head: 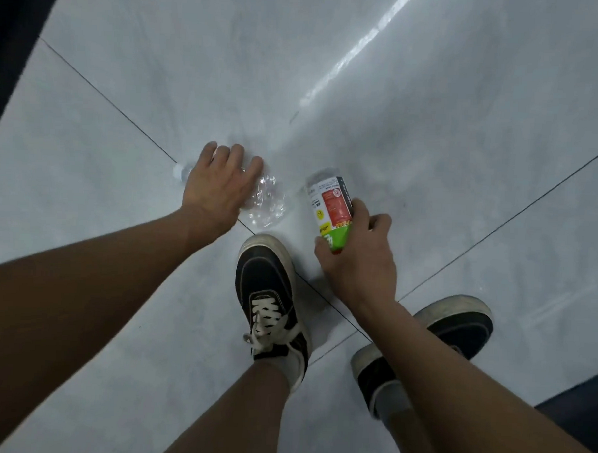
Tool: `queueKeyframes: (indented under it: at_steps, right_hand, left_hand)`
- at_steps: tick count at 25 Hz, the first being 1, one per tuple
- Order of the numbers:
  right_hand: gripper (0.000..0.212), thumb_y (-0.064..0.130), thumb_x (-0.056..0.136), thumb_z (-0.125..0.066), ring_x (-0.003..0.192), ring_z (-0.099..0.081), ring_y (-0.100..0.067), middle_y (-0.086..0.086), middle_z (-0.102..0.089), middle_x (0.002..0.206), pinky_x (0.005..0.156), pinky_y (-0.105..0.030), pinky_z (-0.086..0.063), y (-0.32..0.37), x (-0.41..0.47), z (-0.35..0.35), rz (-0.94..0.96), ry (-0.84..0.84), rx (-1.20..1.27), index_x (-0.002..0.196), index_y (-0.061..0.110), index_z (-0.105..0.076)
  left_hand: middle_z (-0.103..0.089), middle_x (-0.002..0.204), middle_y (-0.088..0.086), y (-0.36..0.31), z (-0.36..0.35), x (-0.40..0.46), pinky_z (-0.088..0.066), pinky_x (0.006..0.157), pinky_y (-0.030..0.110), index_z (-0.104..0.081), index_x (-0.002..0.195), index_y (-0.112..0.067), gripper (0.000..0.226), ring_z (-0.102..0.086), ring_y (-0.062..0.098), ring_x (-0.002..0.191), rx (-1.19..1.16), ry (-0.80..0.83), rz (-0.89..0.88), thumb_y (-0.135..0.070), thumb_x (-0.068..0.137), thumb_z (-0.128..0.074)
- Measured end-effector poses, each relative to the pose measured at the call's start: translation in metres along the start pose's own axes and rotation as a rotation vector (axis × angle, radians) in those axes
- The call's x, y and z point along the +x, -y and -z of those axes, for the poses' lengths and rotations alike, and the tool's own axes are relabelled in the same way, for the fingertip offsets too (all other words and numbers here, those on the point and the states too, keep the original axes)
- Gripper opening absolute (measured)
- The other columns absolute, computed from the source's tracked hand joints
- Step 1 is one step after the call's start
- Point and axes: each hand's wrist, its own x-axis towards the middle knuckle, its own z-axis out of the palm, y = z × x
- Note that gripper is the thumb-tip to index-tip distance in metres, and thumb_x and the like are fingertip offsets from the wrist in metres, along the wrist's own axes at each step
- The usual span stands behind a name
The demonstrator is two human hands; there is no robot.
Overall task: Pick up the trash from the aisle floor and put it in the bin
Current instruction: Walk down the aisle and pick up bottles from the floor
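Note:
A crumpled clear plastic bottle (pixel 268 201) with a white cap lies on the grey tiled floor (pixel 431 146). My left hand (pixel 217 185) is on top of it, fingers curled over its middle. A second bottle (pixel 331 207) carries a white, red and green label. My right hand (pixel 358 259) grips its lower end and holds it tilted just above the floor. No bin is in view.
My two feet in black-and-white sneakers (pixel 270 293) stand just behind the bottles. A dark strip (pixel 11 42) runs along the far left edge, and a dark blue edge (pixel 577 403) shows at the lower right. Grey tiles stretch ahead.

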Motion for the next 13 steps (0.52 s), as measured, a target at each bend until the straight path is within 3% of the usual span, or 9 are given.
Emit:
queueKeyframes:
  at_steps: [2,4,10,13]
  right_hand:
    - [0.077,0.051,0.085,-0.068,0.089,-0.058,-0.023,-0.002,-0.037,0.124,0.068,-0.038,-0.056,0.009,-0.018,0.012,-0.002,0.039,-0.036,0.147,0.027,-0.030]
    - [0.077,0.052,0.086,-0.066,0.090,-0.059,-0.025,-0.003,-0.038,0.123,0.069,-0.040,-0.057,0.025,-0.044,0.037,-0.003,0.078,-0.077,0.148,0.027,-0.028]
    - [0.081,0.065,0.085,-0.053,0.097,-0.062,-0.027,-0.004,-0.060,0.112,0.077,-0.048,-0.057,0.116,-0.173,0.168,0.030,0.156,-0.132,0.150,0.026,-0.026]
    - [0.079,0.064,0.078,-0.067,0.101,-0.062,-0.024,0.000,-0.060,0.114,0.079,-0.046,-0.057,0.175,-0.241,0.256,0.035,0.213,-0.169,0.139,0.026,-0.036]
  left_hand:
    - [-0.046,0.112,0.017,0.004,0.023,-0.021,-0.046,0.090,0.047,-0.042,0.121,-0.014,0.073,-0.054,0.036,0.090,-0.221,0.046,0.078,-0.035,0.061,-0.076]
    - [-0.043,0.119,0.015,0.010,0.057,-0.054,-0.049,0.073,0.042,-0.039,0.129,-0.015,0.079,-0.058,0.035,0.086,-0.423,0.133,0.176,-0.044,0.064,-0.073]
    - [-0.051,0.131,0.009,0.036,0.200,-0.196,-0.049,0.088,0.043,-0.023,0.151,-0.021,0.088,-0.057,0.032,0.111,-0.809,0.173,0.369,-0.044,0.075,-0.061]
    - [-0.053,0.129,0.006,0.056,0.291,-0.282,-0.049,0.086,0.041,-0.029,0.146,-0.024,0.082,-0.059,0.031,0.112,-0.946,0.202,0.403,-0.050,0.077,-0.062]
